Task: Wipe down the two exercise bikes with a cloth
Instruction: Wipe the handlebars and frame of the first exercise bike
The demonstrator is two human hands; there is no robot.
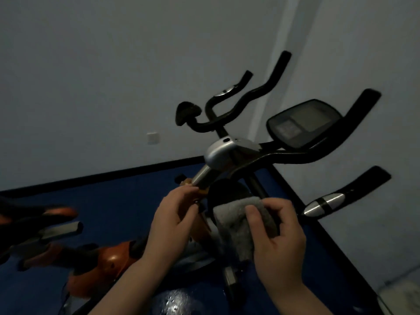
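Dim light, wide-angle view. Nearest: right hand [278, 233] grips a grey, nubby terry cloth [243, 223], thumb pressed over its folded top edge, fingers curled behind; the cloth drapes against a rounded black part of the near exercise bike [229, 155]. Left hand [175, 214] sits just beside it, fingers curled and pinching at an orange fitting [200, 189] below the bike's smooth silver metal stem; exact contact is blurred. Below the wrists, a glossy orange moulded shell [113, 262] and a wet-looking shiny patch. Above the hands: matte black curved handlebars, a chrome-banded grip [325, 204], an oval black console with grey screen [304, 122]. Behind it, a second bike's black bent handlebars [250, 96]. Farthest: blue floor mat [118, 196], black skirting, plain white wall [113, 64] with a small square socket [152, 138].
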